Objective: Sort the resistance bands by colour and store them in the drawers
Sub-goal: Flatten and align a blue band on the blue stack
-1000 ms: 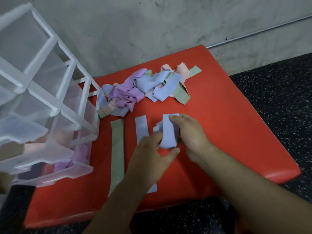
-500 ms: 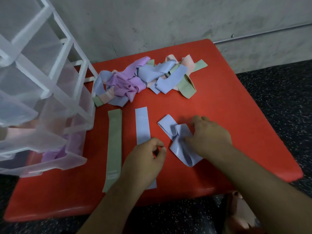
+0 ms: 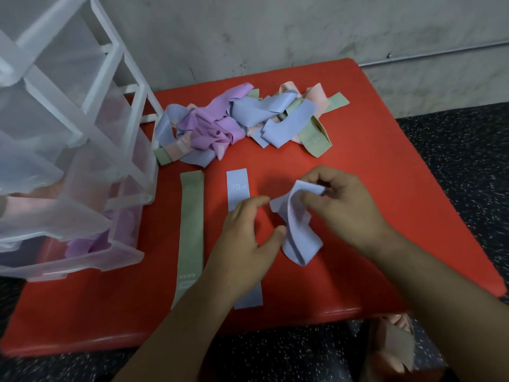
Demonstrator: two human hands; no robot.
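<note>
1. Pinching the upper end of a crumpled blue band (image 3: 298,230), the right hand (image 3: 347,205) has thumb and forefinger clamped on the fabric; the band droops from that pinch toward the near edge of the red tabletop (image 3: 385,188), twisted and part folded.
2. Left hand (image 3: 245,244) sits just left of the band, fingers (image 3: 259,201) curled and apart, thumb tip touching or nearly touching the band's left edge. Cannot tell whether it actually grips.
3. Key relation: the band's long axis runs roughly far-to-near, much like the flat blue band (image 3: 238,190) lying just to the left, whose middle is hidden under the left hand. The held band lies between the two hands, its free lower end nearer the left.
4. Judgement: next step looks like flattening the band and laying it with its blue mate; the left hand is better placed to take the loose end.
5. A flat green band (image 3: 192,224) lies parallel, further left.
6. Unsorted pile (image 3: 239,122) of blue, purple, pink and green bands sits at the far side, well apart from the hands.
7. Clear drawers (image 3: 82,188) stand at the left; pink and purple show inside.
</note>
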